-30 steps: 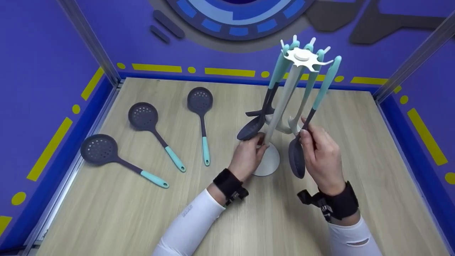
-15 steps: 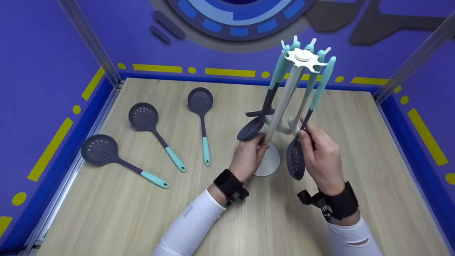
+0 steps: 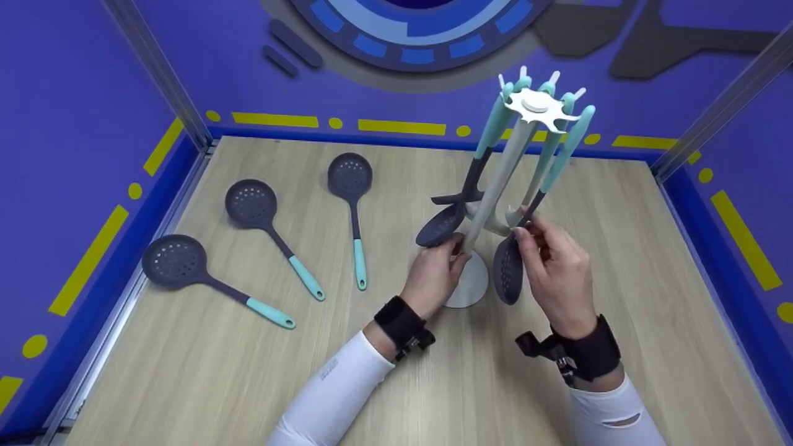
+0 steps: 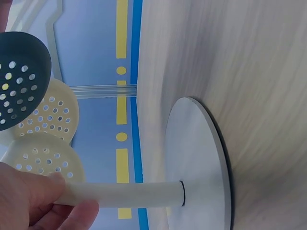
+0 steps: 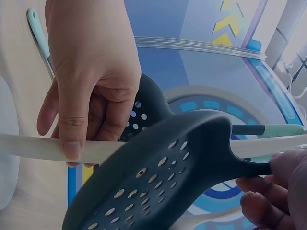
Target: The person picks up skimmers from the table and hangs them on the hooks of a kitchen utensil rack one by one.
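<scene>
A white utensil stand (image 3: 503,179) rises right of the table's middle on a round base (image 3: 469,288). My left hand (image 3: 429,280) grips its pole low down, with thumb and fingers around the pole in the left wrist view. My right hand (image 3: 560,279) pinches a dark skimmer (image 3: 508,272) at its neck, the perforated bowl hanging down and the mint handle (image 3: 569,148) reaching up to the stand's white hook ring (image 3: 538,105). Another dark perforated utensil (image 3: 440,227) hangs above my left hand. Light-coloured perforated utensils (image 4: 45,153) hang farther back, partly hidden.
Three dark skimmers with mint handles lie on the wooden table: one far left (image 3: 173,261), a second (image 3: 251,204) beside it, a third (image 3: 349,176) nearer the stand. Blue panels (image 3: 266,93) with yellow marks close off the back and sides.
The skimmer's bowl has swung left and turned its holes into view, my right hand shifting slightly left with it. The stand's top has tilted a little right; my left hand stays on the pole.
</scene>
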Demonstrator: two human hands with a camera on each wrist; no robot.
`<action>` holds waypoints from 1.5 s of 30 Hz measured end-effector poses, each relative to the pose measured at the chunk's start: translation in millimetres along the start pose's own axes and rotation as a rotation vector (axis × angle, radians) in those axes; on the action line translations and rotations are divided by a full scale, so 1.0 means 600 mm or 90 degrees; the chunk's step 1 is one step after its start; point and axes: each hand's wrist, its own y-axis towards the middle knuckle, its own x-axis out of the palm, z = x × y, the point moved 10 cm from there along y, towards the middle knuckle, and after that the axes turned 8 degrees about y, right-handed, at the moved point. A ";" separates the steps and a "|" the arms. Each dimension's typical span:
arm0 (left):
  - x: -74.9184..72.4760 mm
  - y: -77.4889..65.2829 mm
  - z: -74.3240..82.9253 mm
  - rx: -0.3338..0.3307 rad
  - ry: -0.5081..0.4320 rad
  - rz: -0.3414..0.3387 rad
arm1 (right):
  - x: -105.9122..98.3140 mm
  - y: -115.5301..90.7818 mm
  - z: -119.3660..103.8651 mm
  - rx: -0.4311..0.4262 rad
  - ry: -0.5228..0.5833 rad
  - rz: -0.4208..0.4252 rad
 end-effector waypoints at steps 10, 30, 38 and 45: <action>0.001 -0.002 -0.001 -0.005 0.009 -0.009 | 0.005 0.000 0.001 -0.011 0.006 0.003; -0.005 -0.004 0.005 0.028 0.008 0.019 | -0.008 -0.004 -0.004 -0.012 0.012 0.050; -0.005 -0.003 0.005 0.029 0.002 0.015 | -0.015 -0.003 -0.008 -0.013 0.008 0.060; -0.003 -0.002 0.001 0.022 0.006 0.012 | -0.024 -0.002 -0.012 0.009 -0.001 0.060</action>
